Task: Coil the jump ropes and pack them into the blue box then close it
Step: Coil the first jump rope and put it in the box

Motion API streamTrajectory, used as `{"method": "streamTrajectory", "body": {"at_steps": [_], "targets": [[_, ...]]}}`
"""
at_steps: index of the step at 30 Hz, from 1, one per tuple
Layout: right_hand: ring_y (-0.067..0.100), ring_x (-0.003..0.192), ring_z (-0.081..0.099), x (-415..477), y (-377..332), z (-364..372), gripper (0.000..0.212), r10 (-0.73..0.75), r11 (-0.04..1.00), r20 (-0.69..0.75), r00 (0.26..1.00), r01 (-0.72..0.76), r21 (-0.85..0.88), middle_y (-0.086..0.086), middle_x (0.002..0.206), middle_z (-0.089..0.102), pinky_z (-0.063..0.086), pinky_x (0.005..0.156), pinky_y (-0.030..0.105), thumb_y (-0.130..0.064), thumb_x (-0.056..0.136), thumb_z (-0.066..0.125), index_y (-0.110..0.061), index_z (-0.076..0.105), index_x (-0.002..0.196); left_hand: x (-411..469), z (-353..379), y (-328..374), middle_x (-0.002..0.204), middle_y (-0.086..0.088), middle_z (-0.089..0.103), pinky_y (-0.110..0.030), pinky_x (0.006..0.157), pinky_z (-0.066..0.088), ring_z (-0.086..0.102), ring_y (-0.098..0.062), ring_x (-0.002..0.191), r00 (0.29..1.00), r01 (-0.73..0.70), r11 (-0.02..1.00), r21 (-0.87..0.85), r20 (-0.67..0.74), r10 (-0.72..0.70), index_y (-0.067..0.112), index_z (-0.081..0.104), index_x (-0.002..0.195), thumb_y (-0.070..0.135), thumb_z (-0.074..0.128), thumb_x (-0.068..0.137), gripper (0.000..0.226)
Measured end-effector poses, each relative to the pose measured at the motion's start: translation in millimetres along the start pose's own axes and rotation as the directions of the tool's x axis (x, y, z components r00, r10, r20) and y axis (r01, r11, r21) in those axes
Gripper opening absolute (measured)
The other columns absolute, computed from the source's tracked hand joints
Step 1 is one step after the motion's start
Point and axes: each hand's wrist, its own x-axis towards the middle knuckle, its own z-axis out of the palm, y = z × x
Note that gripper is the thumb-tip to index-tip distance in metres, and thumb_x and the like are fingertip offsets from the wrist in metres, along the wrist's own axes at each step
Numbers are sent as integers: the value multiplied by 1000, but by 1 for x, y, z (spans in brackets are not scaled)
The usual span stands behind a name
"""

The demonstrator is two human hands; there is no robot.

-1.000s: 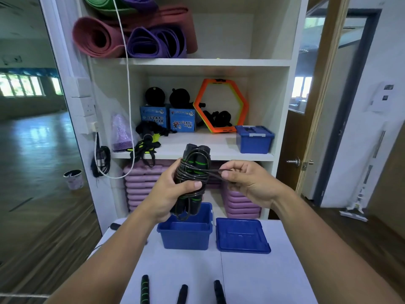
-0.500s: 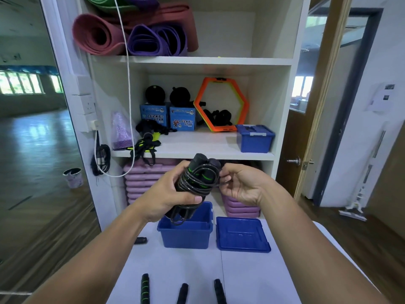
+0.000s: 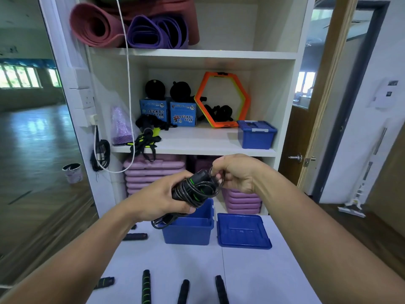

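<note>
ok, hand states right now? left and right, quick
Left hand: closed, gripping the coiled jump rope.
Right hand: closed, pinching a loop of the same rope.

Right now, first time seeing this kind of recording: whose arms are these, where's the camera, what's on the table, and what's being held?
There is no machine here. These are a person's two bare arms, filmed by one wide-angle camera worn on the head, looking forward and down. That is the only view.

The left hand grips a coiled black jump rope with green-banded handles, held in the air above the table. The right hand pinches a loop of its cord.

On the white table stands an open blue plastic box, with its flat blue lid lying beside it on the right. Near the front edge lie several loose black rope handles, some with green bands.

Behind the table is a white shelf unit with rolled mats and other gear.
</note>
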Motion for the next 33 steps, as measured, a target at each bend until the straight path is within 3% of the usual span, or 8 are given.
{"method": "streamTrajectory", "body": {"at_steps": [5, 9, 12, 17, 20, 23, 28, 33], "targets": [[13, 54, 49, 5, 9, 2, 20, 31, 999, 13, 999, -32, 29, 9, 66, 54, 46, 44, 19, 8, 84, 57, -6, 60, 69, 1, 1, -9, 99, -8, 67, -31, 75, 55, 64, -15, 82, 999, 34, 997, 72, 9, -35, 24, 60, 117, 6, 81, 80, 46], [14, 60, 55, 3, 8, 1, 7, 47, 997, 88, 995, -51, 49, 13, 78, 66, 53, 51, 19, 4, 87, 65, -2, 63, 91, 0, 3, -18, 98, -7, 69, -40, 80, 56, 67, -23, 83, 997, 70, 992, 107, -25, -67, 27, 61, 115, 10, 82, 80, 44], [14, 65, 58, 5, 14, -1, 18, -4, 999, 93, 996, 1, 34, 13, 79, 69, 56, 56, 19, 9, 87, 64, -1, 61, 102, -1, 7, -22, 95, -10, 70, -33, 76, 56, 66, -16, 78, 996, 81, 996, 46, -34, -80, 23, 62, 114, 6, 80, 81, 41], [10, 69, 70, 7, 27, 2, 21, -92, 995, 108, 990, 88, 39, 4, 77, 74, 53, 56, 16, 2, 99, 48, -7, 67, 97, 1, 7, -25, 83, -1, 67, -24, 70, 54, 63, -11, 72, 985, 79, 994, -80, -150, -90, 21, 63, 115, 2, 79, 82, 41], [12, 79, 69, 9, 32, 4, 20, -144, 987, 119, 982, 134, 87, 4, 89, 73, 54, 64, 17, -2, 100, 49, -10, 67, 105, 3, 6, -25, 95, -13, 68, -30, 77, 57, 64, -11, 78, 979, 66, 992, -109, -185, -86, 23, 64, 118, 3, 80, 82, 44], [16, 91, 69, 14, 35, 4, 19, -163, 974, 92, 982, 145, 174, 8, 101, 72, 56, 75, 22, -6, 98, 55, -7, 62, 116, 5, 6, -25, 98, -8, 70, -25, 77, 58, 65, -9, 80, 971, 52, 989, -140, -226, -83, 29, 64, 119, 3, 80, 81, 48], [13, 78, 71, 14, 38, 8, 12, -232, 937, 10, 973, 221, 272, 6, 86, 76, 55, 66, 18, -5, 94, 61, -6, 72, 98, 9, 7, -29, 92, 7, 71, -25, 82, 56, 64, -6, 84, 965, 33, 990, -137, -253, -67, 30, 64, 117, 5, 82, 81, 48], [9, 87, 72, 13, 39, 11, 18, -303, 924, 65, 951, 277, 264, 5, 95, 77, 54, 72, 16, -11, 97, 56, -9, 74, 98, 11, 10, -28, 100, 0, 72, -20, 83, 53, 63, -3, 84, 959, 17, 995, -103, -279, -45, 29, 64, 116, 5, 81, 81, 46]]}}
